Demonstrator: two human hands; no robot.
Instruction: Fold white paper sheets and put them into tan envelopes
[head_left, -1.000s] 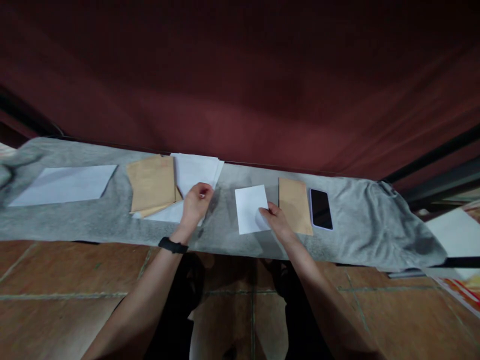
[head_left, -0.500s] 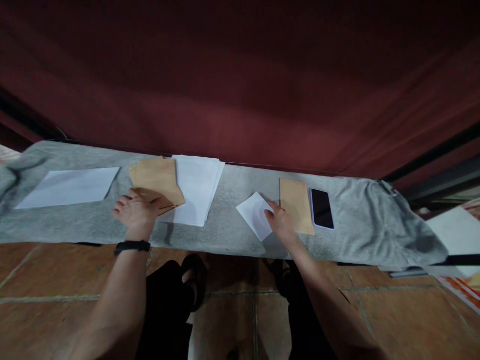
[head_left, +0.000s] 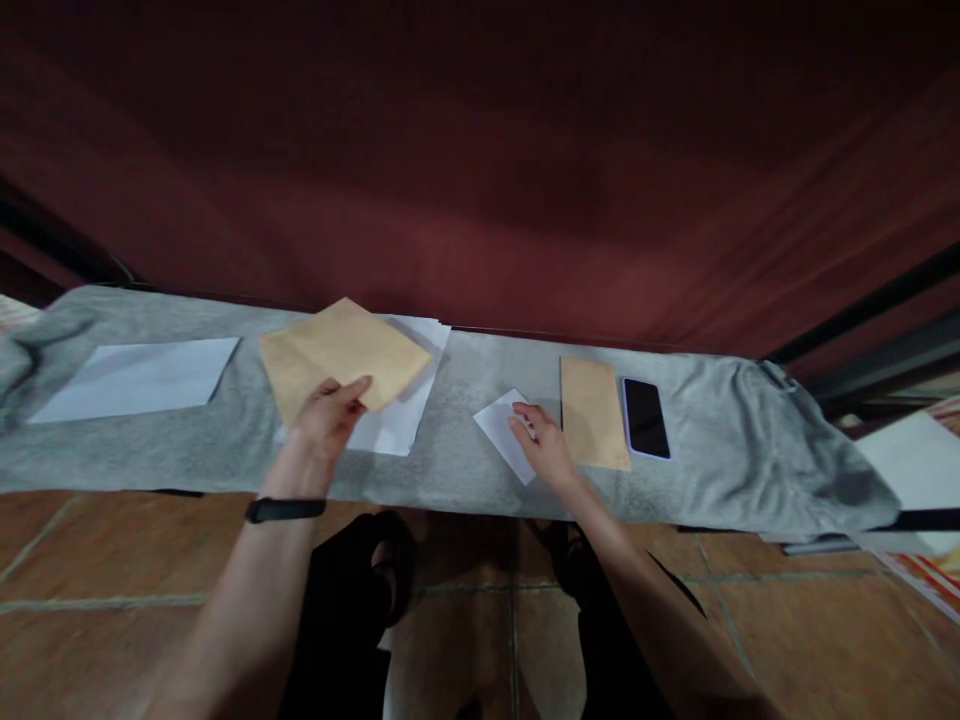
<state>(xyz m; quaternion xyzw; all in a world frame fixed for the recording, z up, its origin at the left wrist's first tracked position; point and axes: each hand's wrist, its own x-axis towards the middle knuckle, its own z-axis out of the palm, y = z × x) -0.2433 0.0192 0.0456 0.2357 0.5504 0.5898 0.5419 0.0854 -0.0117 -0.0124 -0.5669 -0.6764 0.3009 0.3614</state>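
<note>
My left hand (head_left: 328,415) pinches a tan kraft envelope (head_left: 375,350) at its near edge, lifted and angled over other kraft envelopes (head_left: 281,360) and a stack of white sheets (head_left: 390,425). A small folded white paper (head_left: 501,430) lies at the middle of the cloth. Over its right side is my right hand (head_left: 544,445), fingers curved with a gap between thumb and forefinger. Whether the fingertips touch the paper I cannot tell. Just right of that hand another kraft envelope (head_left: 596,415) lies flat.
A phone (head_left: 646,418) lies beside the right envelope. White paper (head_left: 142,375) rests at the left. Grey cloth (head_left: 720,430) covers the narrow bench, wrinkled at the right. A dark red surface (head_left: 480,200) rises behind. Below are floor tiles (head_left: 97,550) and my feet.
My left hand has picked up an envelope from the pile and moved it right, over the white sheets. My right hand has shifted slightly left over the folded paper.
</note>
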